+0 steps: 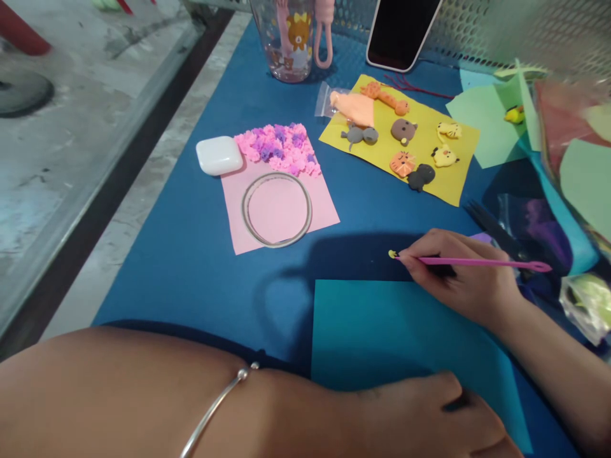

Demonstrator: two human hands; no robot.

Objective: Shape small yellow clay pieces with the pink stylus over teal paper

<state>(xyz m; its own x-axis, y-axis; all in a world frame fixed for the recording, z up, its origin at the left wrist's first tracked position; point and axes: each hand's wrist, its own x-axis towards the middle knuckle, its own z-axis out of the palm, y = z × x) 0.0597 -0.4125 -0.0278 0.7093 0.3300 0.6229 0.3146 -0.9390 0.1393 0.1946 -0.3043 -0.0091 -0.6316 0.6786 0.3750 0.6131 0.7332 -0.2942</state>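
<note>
My right hand [463,273] pinches a thin pink plastic clay tool [482,261] with a loop at its back end. A tiny yellow piece of clay [393,254] is at the tool's tip, just past my fingertips. This hand is above the upper edge of a teal sheet [382,331]. Across the bottom, my left hand [439,416] lies over the same sheet, a silver bangle at its wrist. Its fingers look bent, but their ends are out of the picture. Small clay animals, among them a yellow chick [445,156], lie on a yellow sheet [382,152].
Pink and purple clay flowers [277,147] cover part of a pink sheet [233,222], with a ring [275,244] on it. A white case [219,156] touches the sheet. At the back stand a cup [289,57] and a phone [403,32]. Papers [491,127] crowd the right.
</note>
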